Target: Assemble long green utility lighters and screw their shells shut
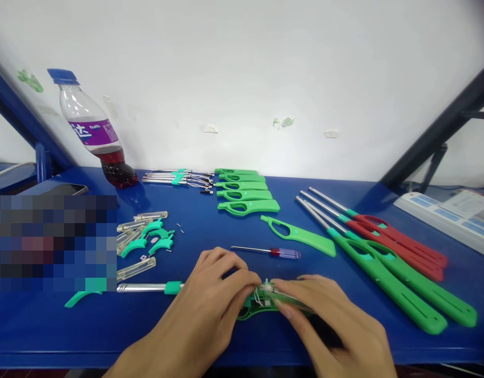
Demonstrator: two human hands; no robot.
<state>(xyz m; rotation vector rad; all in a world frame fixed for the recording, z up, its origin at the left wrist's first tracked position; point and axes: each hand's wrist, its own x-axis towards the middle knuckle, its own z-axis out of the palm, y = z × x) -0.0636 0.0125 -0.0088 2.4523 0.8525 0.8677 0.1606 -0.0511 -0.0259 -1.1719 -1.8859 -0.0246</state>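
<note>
A green gas lighter shell (246, 314) lies before me, its inner side up, with white wires (258, 297) and a black part inside. Its metal tube (143, 288) with a teal collar (172, 287) points left. My left hand (214, 299) bends over the shell and grips it with the fingertips, hiding its left part. My right hand (332, 315) pinches a clear fuel tank (287, 297) between thumb and fingers, over the right part of the shell. Just beyond both hands lies a screwdriver (281, 253) with a red and purple handle.
Clear tanks (136, 268) and teal triggers (161, 242) are piled at left. Behind lie wired metal tubes (167, 178) and green shell halves (248, 207). Red lighters (399, 236) and green lighters (387, 281) are at right, near a power strip (442, 223). A soda bottle (94, 131) leans back left.
</note>
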